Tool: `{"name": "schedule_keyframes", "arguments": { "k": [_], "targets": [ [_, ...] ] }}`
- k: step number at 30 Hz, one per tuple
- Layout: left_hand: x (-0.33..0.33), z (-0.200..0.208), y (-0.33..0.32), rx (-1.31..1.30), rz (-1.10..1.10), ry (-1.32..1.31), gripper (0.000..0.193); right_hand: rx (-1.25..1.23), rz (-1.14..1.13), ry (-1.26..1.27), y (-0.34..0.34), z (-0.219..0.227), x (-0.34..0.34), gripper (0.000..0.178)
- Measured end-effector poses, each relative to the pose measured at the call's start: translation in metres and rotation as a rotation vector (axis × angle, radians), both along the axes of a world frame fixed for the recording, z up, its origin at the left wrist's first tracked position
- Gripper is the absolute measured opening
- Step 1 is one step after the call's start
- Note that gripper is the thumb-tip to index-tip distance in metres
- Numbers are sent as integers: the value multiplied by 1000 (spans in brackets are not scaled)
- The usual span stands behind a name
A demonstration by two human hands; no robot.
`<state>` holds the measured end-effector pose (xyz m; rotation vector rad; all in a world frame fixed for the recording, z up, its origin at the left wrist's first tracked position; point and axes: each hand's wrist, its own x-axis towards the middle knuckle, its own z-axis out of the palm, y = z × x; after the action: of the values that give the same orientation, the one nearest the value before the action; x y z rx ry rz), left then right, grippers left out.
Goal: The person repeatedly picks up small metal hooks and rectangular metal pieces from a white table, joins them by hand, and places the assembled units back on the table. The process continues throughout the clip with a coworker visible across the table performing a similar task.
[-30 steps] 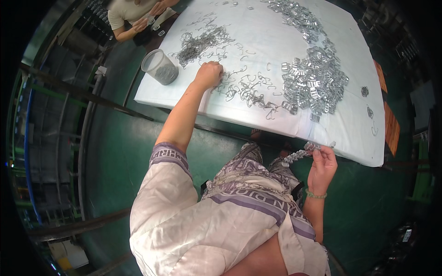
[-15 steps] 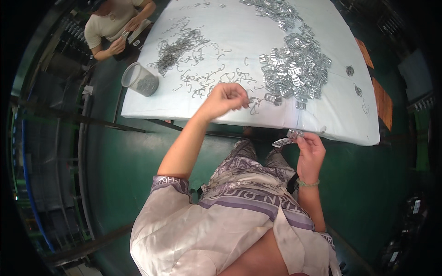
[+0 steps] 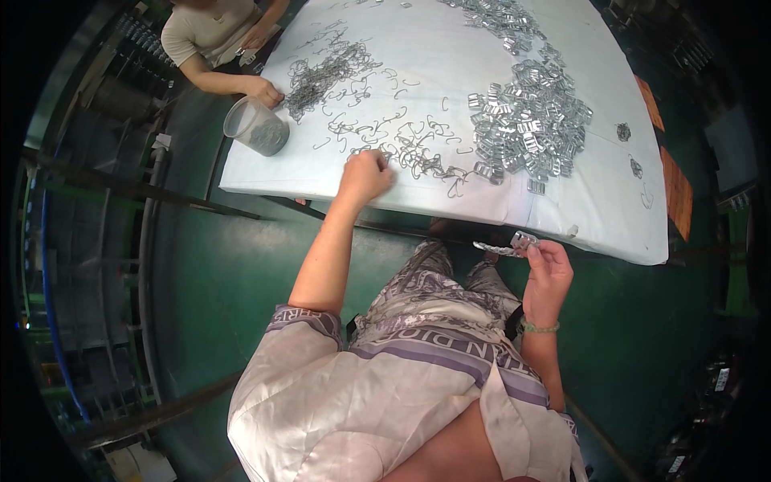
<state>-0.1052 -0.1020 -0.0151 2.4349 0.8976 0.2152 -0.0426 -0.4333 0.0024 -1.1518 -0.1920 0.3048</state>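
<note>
My left hand (image 3: 366,177) is over the near part of the table, fingers curled down at the edge of the scattered thin metal wire hooks (image 3: 418,153). What its fingertips hold, if anything, is hidden. Just off the table's front edge, my right hand (image 3: 550,277) pinches a shiny slotted metal buckle (image 3: 524,240) between thumb and fingers. A short row of similar silvery pieces (image 3: 496,250) sticks out to the left of that buckle. A large heap of slotted metal buckles (image 3: 530,120) lies on the table's right half, beyond my right hand.
A white cloth covers the table (image 3: 602,209). A clear plastic tub (image 3: 257,128) with grey small parts stands at its left edge. Behind it is a denser pile of wire hooks (image 3: 325,76). A co-worker's hand (image 3: 263,90) reaches to that pile. Small dark clusters (image 3: 624,132) lie far right.
My left hand has moved left over the hooks, its fingers now turned down. My right hand still holds the buckle. The co-worker's one hand has come down to the hook pile.
</note>
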Motion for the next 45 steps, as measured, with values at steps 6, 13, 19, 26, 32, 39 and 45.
{"name": "schedule_keyframes", "arguments": {
  "k": [6,13,19,26,32,39,45],
  "targets": [
    [-10,-6,27,115,73,93,14,-39,15,-19,-3,-9,3,10],
    [17,-17,1,179,-160,-235,9,-39,23,-17,-2,-6,3,9],
    [34,-22,-5,396,-487,-247,9,-25,22,-14,-3,-3,1,9],
    [42,-20,1,495,-599,-199,4,-44,26,-17,-2,-3,0,10],
    [40,1,2,348,-445,-144,5,-25,22,-6,-3,-3,-1,11],
    [40,17,11,386,-321,32,6,12,28,5,2,0,-2,10],
    [31,40,-46,-818,-371,-357,6,-18,11,13,3,-6,-3,9]
  ]
}}
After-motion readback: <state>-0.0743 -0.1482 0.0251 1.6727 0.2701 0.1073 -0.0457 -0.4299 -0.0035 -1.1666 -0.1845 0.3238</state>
